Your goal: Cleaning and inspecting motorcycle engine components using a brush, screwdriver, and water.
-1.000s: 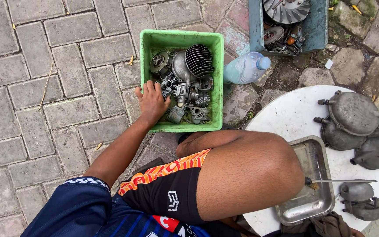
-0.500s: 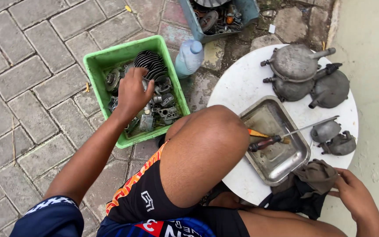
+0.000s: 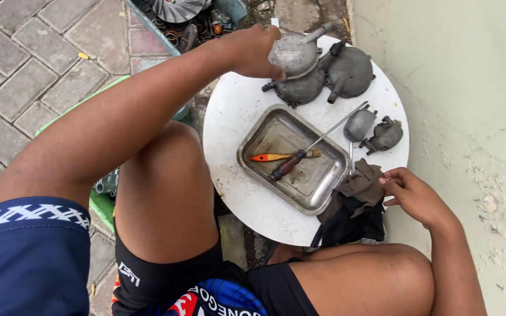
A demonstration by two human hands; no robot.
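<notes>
The person wears a dark navy sleeve crossed near its hem by a white zigzag band. Black shorts carry a small white mark on the left leg, and between the thighs show blue, red and white printed panels, possibly part of the same garment. Both forearms, hands and knees are bare, with no gloves.

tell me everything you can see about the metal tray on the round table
The metal tray is a shallow rectangular pan with rounded corners and a raised rim, silvery and smeared with oily grime. It sits askew on the white round table, near its middle. Inside lie a screwdriver with a dark red handle, its long shaft jutting out over the rim, and a small brush with an orange handle. A dark rag lies against its right corner. Neither hand touches it.
</notes>
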